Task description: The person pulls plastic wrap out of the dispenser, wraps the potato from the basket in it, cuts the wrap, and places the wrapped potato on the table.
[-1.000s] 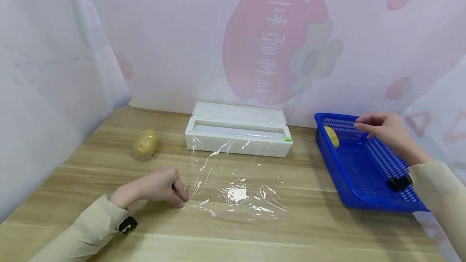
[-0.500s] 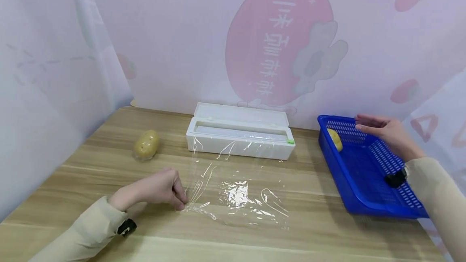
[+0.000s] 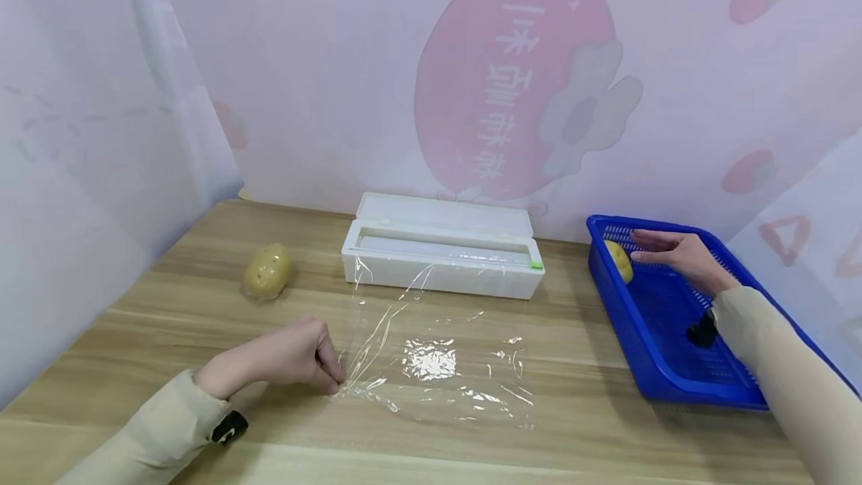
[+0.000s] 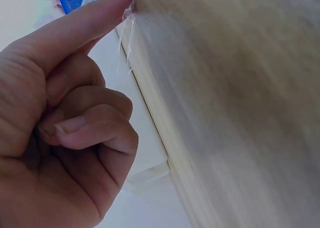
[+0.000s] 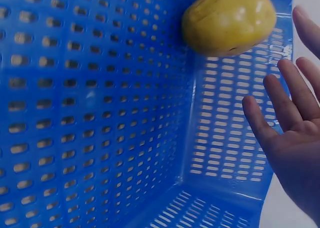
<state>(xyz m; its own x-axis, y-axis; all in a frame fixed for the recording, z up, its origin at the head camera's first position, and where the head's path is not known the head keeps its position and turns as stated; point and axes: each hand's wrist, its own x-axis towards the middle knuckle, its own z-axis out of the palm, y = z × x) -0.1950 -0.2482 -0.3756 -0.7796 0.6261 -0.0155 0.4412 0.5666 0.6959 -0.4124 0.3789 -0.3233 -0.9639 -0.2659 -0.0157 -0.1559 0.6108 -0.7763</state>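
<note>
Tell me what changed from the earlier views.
The right hand moved left over the blue basket, closer to the potato inside, without touching it. Nothing was taken or released. The left hand still pinches the clear film; the white box and tabletop potato stayed put.

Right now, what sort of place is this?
Probably a makeshift booth for filmed tabletop work, though I can't be sure: printed sheets hang behind and to both sides of a wood-grain table, and a black device sits at the end of each sleeve.
</note>
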